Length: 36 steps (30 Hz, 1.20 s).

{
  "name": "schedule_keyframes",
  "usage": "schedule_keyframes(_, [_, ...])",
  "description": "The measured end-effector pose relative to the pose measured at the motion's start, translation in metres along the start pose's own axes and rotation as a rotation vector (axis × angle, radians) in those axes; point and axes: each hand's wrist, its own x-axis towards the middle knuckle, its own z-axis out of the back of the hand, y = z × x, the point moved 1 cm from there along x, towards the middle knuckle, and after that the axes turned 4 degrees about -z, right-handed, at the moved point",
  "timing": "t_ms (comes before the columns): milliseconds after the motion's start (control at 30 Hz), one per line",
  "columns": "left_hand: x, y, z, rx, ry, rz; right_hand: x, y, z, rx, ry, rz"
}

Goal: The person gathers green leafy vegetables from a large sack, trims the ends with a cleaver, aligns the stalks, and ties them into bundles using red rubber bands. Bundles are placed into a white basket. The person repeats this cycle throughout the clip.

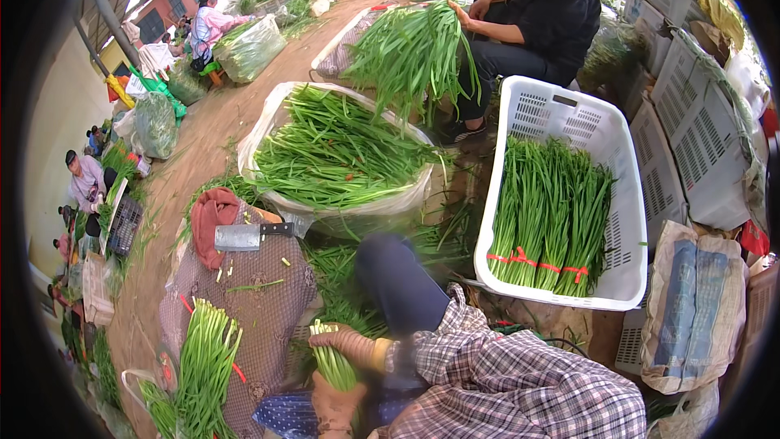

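My right hand, in a brown glove with a yellow cuff, wraps around a bunch of garlic chives near its pale cut ends. My gloved left hand grips the same bunch lower down, over my lap; its leaves are mostly hidden. Left of my hands is a patterned cloth over a work surface. On it lies a larger pile of chives, with a red strip poking out beside it. A cleaver with a black handle rests farther up the cloth, against a reddish rag.
A white plastic crate at right holds several red-tied chive bundles. Ahead stands a plastic-lined container of loose chives. A co-worker in black holds leafy chives beyond it. Stacked crates line the right side.
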Motion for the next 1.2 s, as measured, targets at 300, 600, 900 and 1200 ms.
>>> schedule_keyframes(300, [-0.004,-0.003,0.002,-0.060,0.013,-0.019,-0.008,0.004,-0.003,-0.006,0.063,0.077])
schedule_keyframes(600, [0.000,0.029,-0.009,-0.502,0.021,-0.171,-0.015,0.007,-0.025,-0.090,0.096,0.038])
schedule_keyframes(900, [-0.009,0.028,0.071,-0.670,-0.021,-0.405,0.065,0.153,-0.071,-1.282,-0.175,0.637])
schedule_keyframes(1200, [0.129,0.075,0.141,0.073,0.003,0.108,0.198,0.208,-0.078,-2.231,-0.501,0.393])
